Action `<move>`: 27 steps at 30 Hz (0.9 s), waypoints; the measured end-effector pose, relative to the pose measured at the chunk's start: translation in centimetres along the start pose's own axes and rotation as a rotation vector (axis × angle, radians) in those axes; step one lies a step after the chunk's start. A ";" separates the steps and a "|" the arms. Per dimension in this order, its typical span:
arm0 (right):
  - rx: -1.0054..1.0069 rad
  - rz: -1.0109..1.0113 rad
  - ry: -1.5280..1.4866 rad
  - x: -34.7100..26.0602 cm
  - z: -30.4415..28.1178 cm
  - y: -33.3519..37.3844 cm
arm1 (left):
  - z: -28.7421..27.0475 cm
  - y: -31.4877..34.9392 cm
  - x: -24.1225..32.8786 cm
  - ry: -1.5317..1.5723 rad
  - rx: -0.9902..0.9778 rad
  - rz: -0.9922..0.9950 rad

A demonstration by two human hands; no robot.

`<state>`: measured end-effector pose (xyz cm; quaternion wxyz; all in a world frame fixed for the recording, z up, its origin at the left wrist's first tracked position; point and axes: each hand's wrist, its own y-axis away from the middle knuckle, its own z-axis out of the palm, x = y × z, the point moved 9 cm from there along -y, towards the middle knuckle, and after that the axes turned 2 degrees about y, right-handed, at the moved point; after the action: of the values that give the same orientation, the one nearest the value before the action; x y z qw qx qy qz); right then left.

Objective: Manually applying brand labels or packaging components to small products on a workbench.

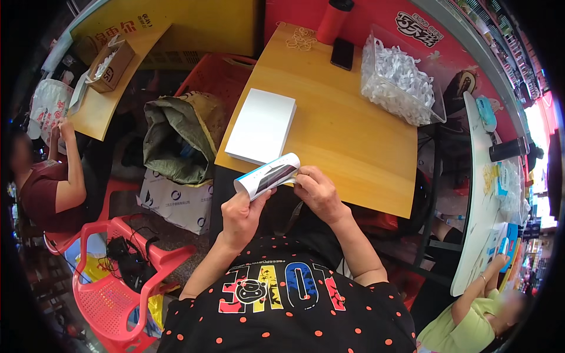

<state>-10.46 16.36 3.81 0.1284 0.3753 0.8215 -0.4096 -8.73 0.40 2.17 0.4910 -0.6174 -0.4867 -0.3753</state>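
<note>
My left hand (241, 213) and my right hand (316, 189) hold a rolled-up sheet of white printed card (268, 175) between them, just off the near edge of a wooden table (347, 141). The left hand grips the roll's lower left end. The right hand's fingers pinch its right end. A flat white box (261, 126) lies on the table just beyond the roll.
A clear bin of white shredded paper (400, 82), a dark phone (342, 53), a red cylinder (333, 20) and rubber bands (301, 39) sit at the table's far side. A green sack (179, 138), cardboard boxes and red plastic chairs (115, 282) stand left. Other people sit left and lower right.
</note>
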 end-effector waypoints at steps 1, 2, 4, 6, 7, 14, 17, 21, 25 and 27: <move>-0.001 0.007 0.001 0.0 0.0 0.0 | 0.0 0.0 0.0 0.005 0.002 0.000; -0.001 0.014 0.003 0.0 0.0 0.0 | 0.0 0.1 0.1 0.009 0.005 -0.001; 0.003 0.032 0.010 0.2 0.3 0.0 | -0.2 0.0 -0.1 0.017 -0.004 0.004; 0.005 0.057 0.006 0.3 0.6 0.0 | -0.4 0.1 -0.3 0.011 -0.001 0.021; 0.006 0.073 -0.003 0.4 0.6 0.2 | -0.4 0.3 -0.3 0.001 0.006 0.036; -0.126 0.616 -0.455 4.2 1.4 2.0 | -0.9 0.7 1.6 -0.203 0.024 0.214; -0.049 0.806 -0.713 5.6 0.8 3.0 | -1.2 0.8 1.9 -0.198 0.025 0.235; -0.220 0.806 -0.618 5.4 0.9 2.6 | -1.2 1.0 2.4 -0.241 0.013 0.271; -0.306 0.776 -0.624 5.1 1.4 2.8 | -1.1 1.3 2.3 -0.271 -0.023 0.290; -0.398 0.770 -0.599 4.8 1.7 2.8 | -1.1 1.5 2.2 -0.277 -0.041 0.294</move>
<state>-11.88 18.59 -1.42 0.5678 0.4846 0.6133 -0.2580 -6.73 -0.24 4.14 0.4562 -0.7375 -0.4464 -0.2209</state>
